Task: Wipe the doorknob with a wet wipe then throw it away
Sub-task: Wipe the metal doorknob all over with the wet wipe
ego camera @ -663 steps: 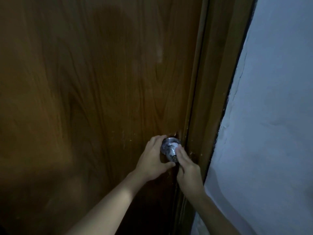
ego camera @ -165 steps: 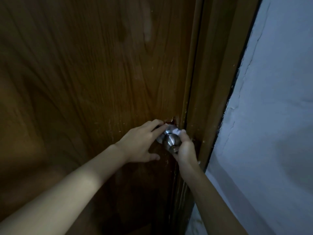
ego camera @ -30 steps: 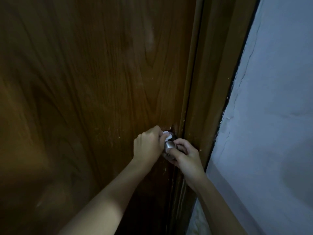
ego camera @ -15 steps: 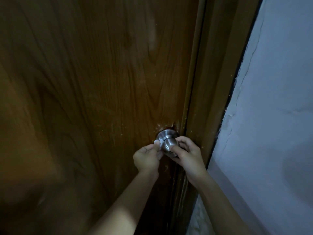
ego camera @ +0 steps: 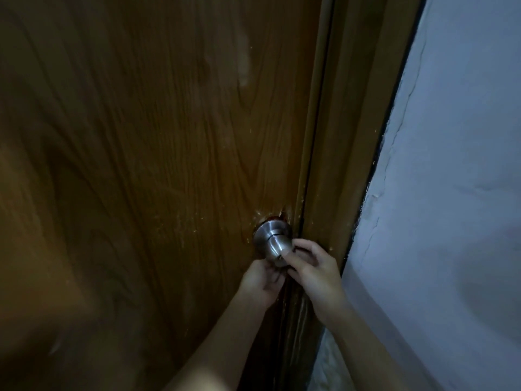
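Note:
A brushed metal doorknob (ego camera: 271,240) sticks out of the brown wooden door (ego camera: 158,165) near its right edge. My right hand (ego camera: 314,268) pinches the knob's front end between thumb and fingers. My left hand (ego camera: 261,281) is curled under the knob, its fingers closed against the underside. The wet wipe is tucked inside those fingers and barely shows in the dim light.
The door frame (ego camera: 349,142) runs down just right of the knob. A pale painted wall (ego camera: 456,193) with cracks along its edge fills the right side. The scene is dark.
My left hand has dropped from the knob's left side to beneath it, taking the wipe with it. The top of the knob now shows bare. My right hand keeps its hold.

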Motion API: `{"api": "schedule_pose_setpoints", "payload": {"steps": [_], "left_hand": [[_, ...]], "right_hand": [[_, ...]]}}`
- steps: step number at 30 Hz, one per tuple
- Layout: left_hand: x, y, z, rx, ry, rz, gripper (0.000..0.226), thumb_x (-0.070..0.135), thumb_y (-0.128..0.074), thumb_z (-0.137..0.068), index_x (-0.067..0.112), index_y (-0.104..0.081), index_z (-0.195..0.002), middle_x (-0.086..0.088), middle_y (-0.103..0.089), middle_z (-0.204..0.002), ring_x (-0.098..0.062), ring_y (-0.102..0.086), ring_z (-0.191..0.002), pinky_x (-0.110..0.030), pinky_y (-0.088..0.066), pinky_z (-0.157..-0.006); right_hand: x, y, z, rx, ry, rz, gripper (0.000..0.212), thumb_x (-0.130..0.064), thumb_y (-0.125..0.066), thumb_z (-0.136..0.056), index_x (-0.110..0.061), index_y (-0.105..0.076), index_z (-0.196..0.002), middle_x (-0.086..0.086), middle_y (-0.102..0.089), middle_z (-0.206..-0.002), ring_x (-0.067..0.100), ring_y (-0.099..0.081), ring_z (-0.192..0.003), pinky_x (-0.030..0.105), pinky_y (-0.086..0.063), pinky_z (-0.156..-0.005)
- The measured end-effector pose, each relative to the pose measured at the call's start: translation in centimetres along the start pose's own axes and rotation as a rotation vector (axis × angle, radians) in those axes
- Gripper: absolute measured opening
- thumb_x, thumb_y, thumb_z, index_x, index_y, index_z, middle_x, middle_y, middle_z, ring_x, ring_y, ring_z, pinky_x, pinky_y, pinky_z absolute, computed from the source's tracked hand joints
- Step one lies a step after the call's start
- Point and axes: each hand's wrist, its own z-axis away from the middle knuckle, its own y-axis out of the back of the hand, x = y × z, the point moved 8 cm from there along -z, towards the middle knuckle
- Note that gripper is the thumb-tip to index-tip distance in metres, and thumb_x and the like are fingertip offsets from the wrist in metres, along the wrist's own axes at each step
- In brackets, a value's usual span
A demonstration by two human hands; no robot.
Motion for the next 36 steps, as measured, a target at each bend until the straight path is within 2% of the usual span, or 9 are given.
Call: {"api": "schedule_pose_setpoints", "payload": {"steps": [3, 6, 8, 12, 16, 24, 28, 32, 36], "left_hand": [[0.0, -0.4, 0.5, -0.075, 0.031, 0.023, 0.039, 0.018, -0.035, -0.092, 0.003, -0.051, -0.124, -0.017, -0.058, -0.124, -0.027, -0.048, -0.121, -0.036, -0.033, -0.101], [0.0, -0.8, 0.9, -0.152, 0.107, 0.158, 0.057, 0.034, -0.025, -0.091, 0.006, -0.031, -0.140, -0.016, -0.031, -0.150, -0.029, -0.022, -0.141, -0.045, -0.009, -0.117], [0.3, -1.4, 1.4, -0.205, 0.137, 0.309, 0.063, 0.041, -0.024, -0.091, 0.006, -0.022, -0.143, -0.018, -0.021, -0.154, -0.031, -0.013, -0.143, -0.046, -0.002, -0.117], [0.9, -1.2, 1.6, -0.237, 0.098, 0.079, 0.072, 0.055, -0.032, -0.086, 0.006, -0.035, -0.138, -0.018, -0.031, -0.150, -0.031, -0.022, -0.141, -0.046, -0.009, -0.116], [1.2, -1.3, 1.9, -0.292, 0.091, -0.086, 0.074, 0.055, -0.047, -0.078, 0.002, -0.047, -0.129, -0.017, -0.048, -0.138, -0.029, -0.038, -0.130, -0.044, -0.021, -0.110], [1.8, -0.6, 1.8, -0.234, 0.039, -0.122, 0.068, 0.050, -0.046, -0.079, 0.003, -0.048, -0.128, -0.017, -0.053, -0.133, -0.029, -0.043, -0.126, -0.044, -0.027, -0.107], [1.8, 0.0, 1.7, -0.211, 0.055, -0.095, 0.070, 0.051, -0.041, -0.082, 0.001, -0.046, -0.130, -0.019, -0.051, -0.134, -0.031, -0.043, -0.127, -0.046, -0.026, -0.110], [2.2, 0.5, 2.0, -0.191, 0.058, -0.096, 0.069, 0.051, -0.035, -0.085, -0.002, -0.044, -0.130, -0.021, -0.049, -0.137, -0.032, -0.042, -0.129, -0.046, -0.024, -0.110], [2.3, 1.1, 2.0, -0.176, 0.056, -0.104, 0.072, 0.053, -0.032, -0.085, -0.001, -0.044, -0.132, -0.022, -0.049, -0.137, -0.034, -0.044, -0.128, -0.048, -0.024, -0.111]], "right_hand": [[1.1, 0.1, 0.4, 0.026, -0.108, -0.168, 0.021, -0.016, -0.054, -0.090, -0.014, -0.057, -0.110, 0.007, -0.067, -0.097, 0.020, -0.064, -0.095, 0.037, -0.051, -0.090], [1.2, -0.8, 0.4, -0.022, -0.170, -0.304, 0.022, -0.018, -0.040, -0.096, -0.012, -0.052, -0.113, 0.015, -0.067, -0.107, 0.026, -0.064, -0.100, 0.041, -0.048, -0.092], [0.9, -1.2, 0.3, -0.041, -0.161, -0.329, 0.031, -0.023, -0.035, -0.097, -0.014, -0.046, -0.126, 0.016, -0.063, -0.118, 0.027, -0.062, -0.105, 0.044, -0.046, -0.096], [0.2, -2.0, 0.5, -0.071, -0.165, -0.358, 0.037, -0.031, -0.030, -0.098, -0.014, -0.045, -0.128, 0.015, -0.059, -0.124, 0.026, -0.057, -0.110, 0.041, -0.042, -0.097], [-0.2, -2.0, 0.6, -0.086, -0.130, -0.241, 0.043, -0.035, -0.022, -0.099, -0.013, -0.053, -0.120, -0.002, -0.062, -0.102, 0.018, -0.054, -0.108, 0.038, -0.040, -0.096], [-1.9, -1.6, -0.1, -0.048, -0.021, 0.111, 0.039, -0.043, -0.027, -0.096, -0.026, -0.057, -0.113, -0.006, -0.061, -0.110, 0.009, -0.053, -0.102, 0.041, -0.040, -0.100], [-3.9, -1.8, 0.3, -0.012, 0.139, 0.285, 0.039, -0.040, -0.026, -0.097, -0.025, -0.048, -0.125, -0.006, -0.055, -0.111, -0.004, -0.048, -0.089, 0.016, -0.036, -0.073], [-6.0, -3.5, 0.7, -0.014, 0.386, 0.704, 0.042, -0.036, -0.020, -0.098, -0.022, -0.044, -0.130, 0.001, -0.048, -0.127, 0.013, -0.043, -0.114, 0.034, -0.038, -0.095], [-5.8, -5.0, 1.2, 0.002, 0.550, 1.090, 0.064, -0.045, -0.002, -0.087, -0.019, -0.035, -0.135, 0.002, -0.038, -0.141, 0.015, -0.028, -0.132, 0.040, -0.032, -0.104]]}}
